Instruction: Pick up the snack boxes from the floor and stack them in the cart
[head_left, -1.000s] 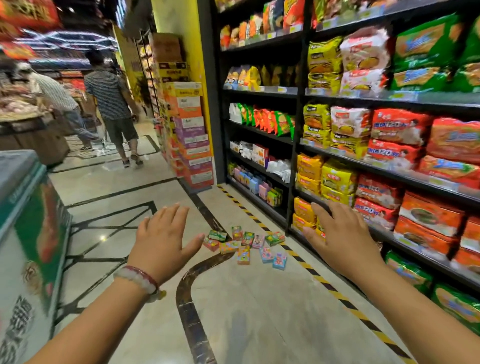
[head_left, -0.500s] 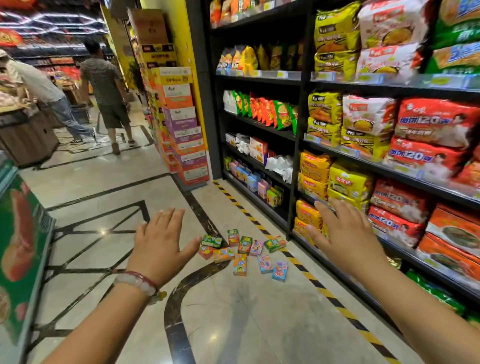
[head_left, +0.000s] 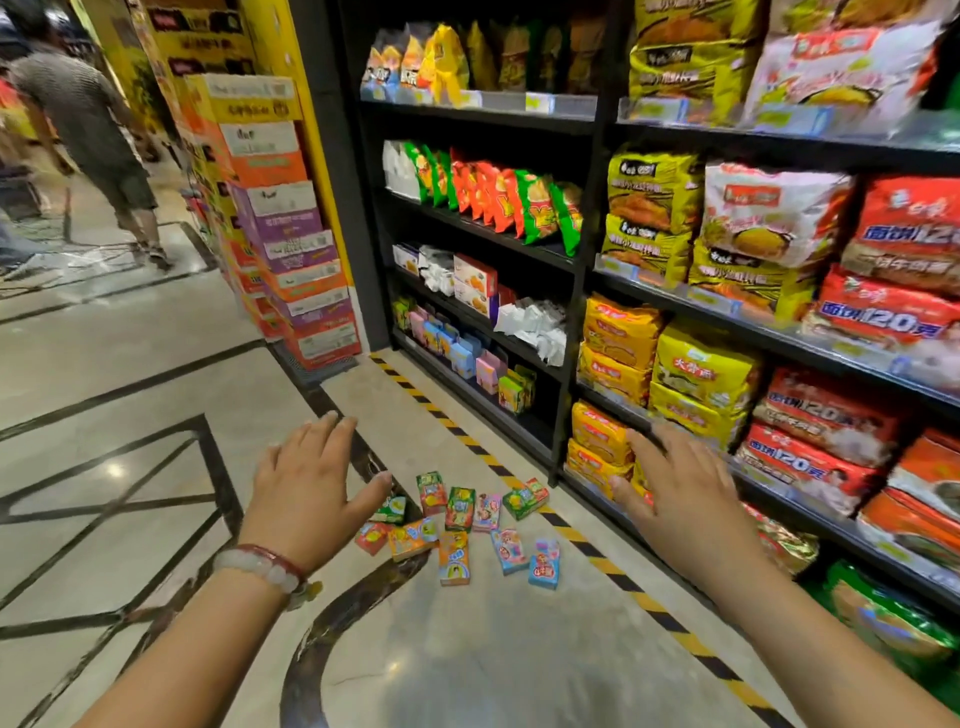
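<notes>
Snack boxes (head_left: 457, 525) loom nearer; both empty hands seemingly stay outstretched.

1. The snack boxes (head_left: 454, 522) on the floor are green, orange, pink and light blue.
2. The floor (head_left: 156, 395) is pale beige marble with dark inlaid lines.
3. A hazard stripe (head_left: 571, 535) runs yellow and black.
4. The shelving (head_left: 587, 291) is black.
5. The stacked cartons (head_left: 296, 260) are orange, purple and yellow.
</notes>
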